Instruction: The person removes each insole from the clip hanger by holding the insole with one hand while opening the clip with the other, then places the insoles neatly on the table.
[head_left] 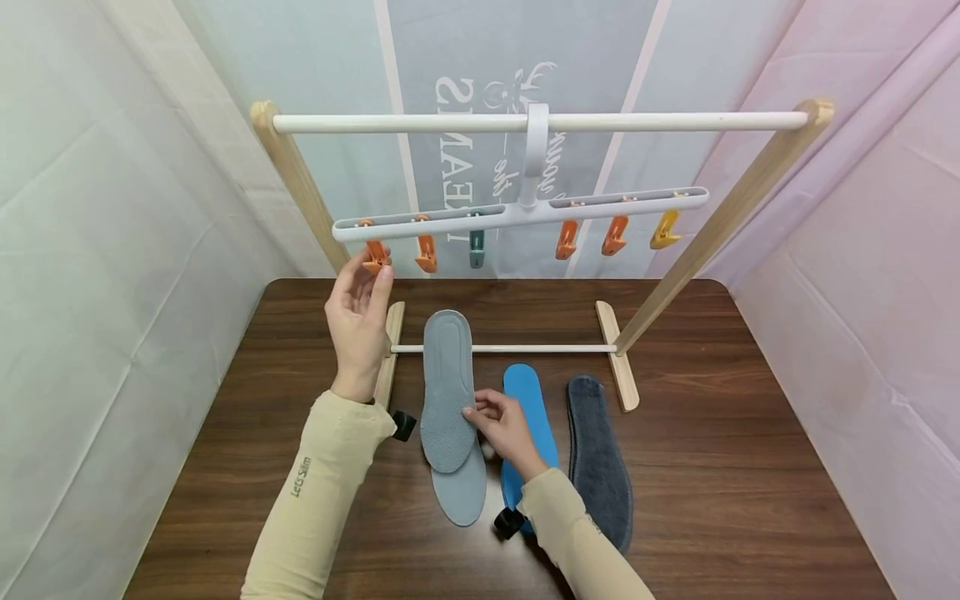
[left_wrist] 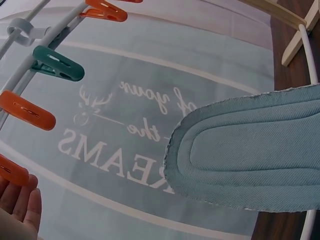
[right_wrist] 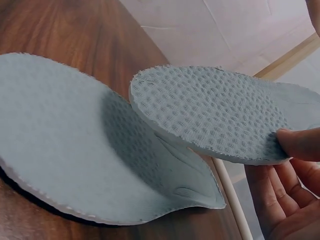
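Note:
My left hand (head_left: 360, 325) is raised to the orange clip (head_left: 377, 257) at the left end of the white hanger (head_left: 517, 215), thumb and fingers pinching its lower part. With thumb and fingers my right hand (head_left: 508, 432) pinches the side edge of a grey insole (head_left: 448, 375), which it holds above the table, textured forefoot toward me. Beneath lies a matching grey insole (right_wrist: 60, 145), partly covered in the head view. The held insole's rounded heel end (left_wrist: 240, 150) fills the right of the left wrist view.
A wooden stand with a white top rod (head_left: 405, 123) carries the hanger. Along it hang more clips: orange, a green one (head_left: 477, 242) and a yellow one (head_left: 665, 230). Blue insoles (head_left: 528, 396) and dark grey fuzzy insoles (head_left: 602, 471) lie on the brown table (head_left: 720, 467) at right.

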